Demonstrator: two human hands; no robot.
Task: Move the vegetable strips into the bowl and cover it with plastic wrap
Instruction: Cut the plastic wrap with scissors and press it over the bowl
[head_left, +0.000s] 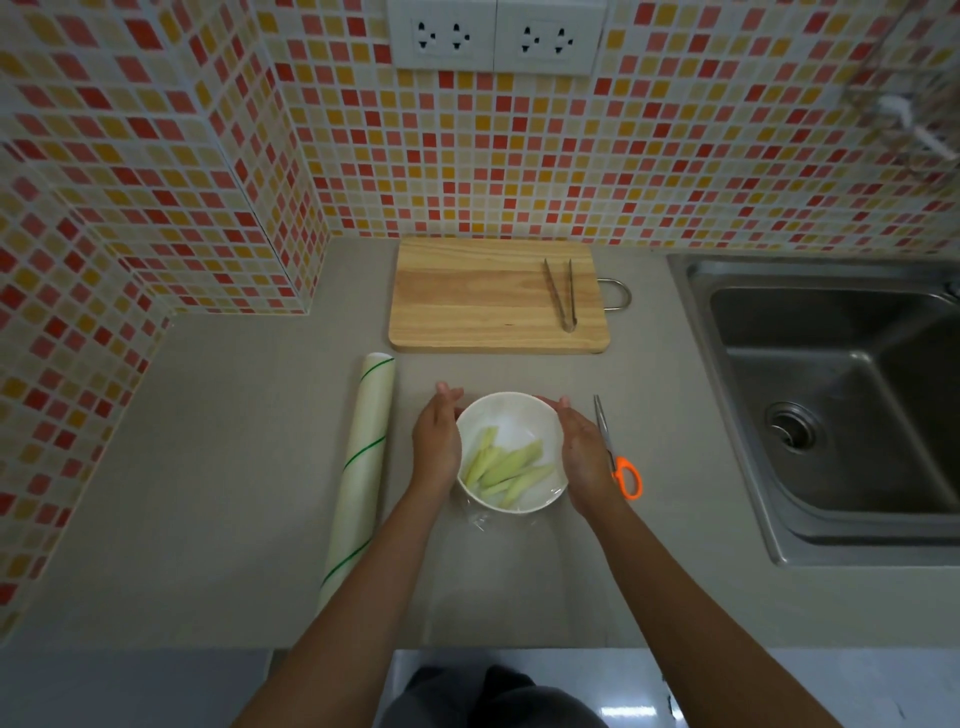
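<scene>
**Both hands flank the filled bowl on the desk**

Dark clothing of the person fills the bottom edge, blurred and cut off, with both forearms reaching forward from it. Beyond them spreads the grey desk (218, 467), and behind it the mosaic tile wall (649, 171), which carries two white socket plates (496, 39), partly cut off at the top. At the far right sits the steel sink (852, 405), cropped by the frame edge; something metallic hangs on the wall above it, too blurred to identify.

A wooden cutting board (483, 296) lies far of centre, with metal tongs (562, 293) resting on its right part. Left of centre lies the plastic wrap roll (361, 478), lengthwise near to far.

The white bowl (511, 415) stands near centre, holding the pale green vegetable strips (506, 467). A clear film shows crumpled at the bowl's near-left foot; whether it spans the whole rim is hard to tell. The left hand (436, 441) presses flat against the bowl's left side, the right hand (582, 449) against its right side, each grip uncurled with fingers extended, clasping nothing. Orange-handled scissors (618, 457) lie just right of the right hand, partly hidden by it.
</scene>
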